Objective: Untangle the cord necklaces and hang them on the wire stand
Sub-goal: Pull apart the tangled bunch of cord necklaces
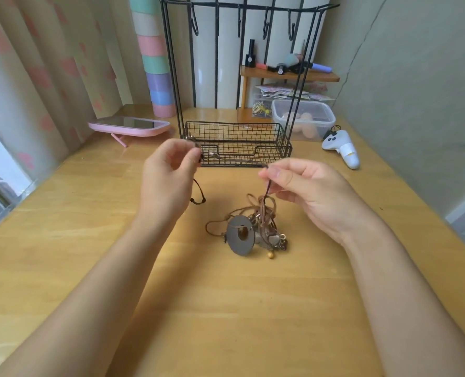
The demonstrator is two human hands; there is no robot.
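Two hands are raised above the wooden table [90,254]. The tangle of cord necklaces [261,213] lies on the table at centre, below the gap between them. It comprises brown cords, metal clasps, a grey disc pendant [241,235] at its 7 o'clock side, and a yellow bead [270,256] at 5 o'clock.

The left hand [169,172] is at 10 o'clock from the tangle. Its thumb and forefinger pinch one end of a dark cord [267,189]. A knotted loop hangs beneath the hand.

The right hand [307,186] is at 2 o'clock from the tangle. Its thumb and forefinger pinch the dark cord, and the other fingers are loosely curled. A stretch of cord spans between the two pinch points. From the right pinch the cord drops into the tangle.

The black wire stand [236,134] is upright at 12 o'clock from the tangle. Its basket base is on the table and hooks run along its top bar.

A pink mirror [129,126] lies at 9 o'clock from the basket. A white controller [340,148] is at 3 o'clock and a clear plastic container [303,118] at 2 o'clock.
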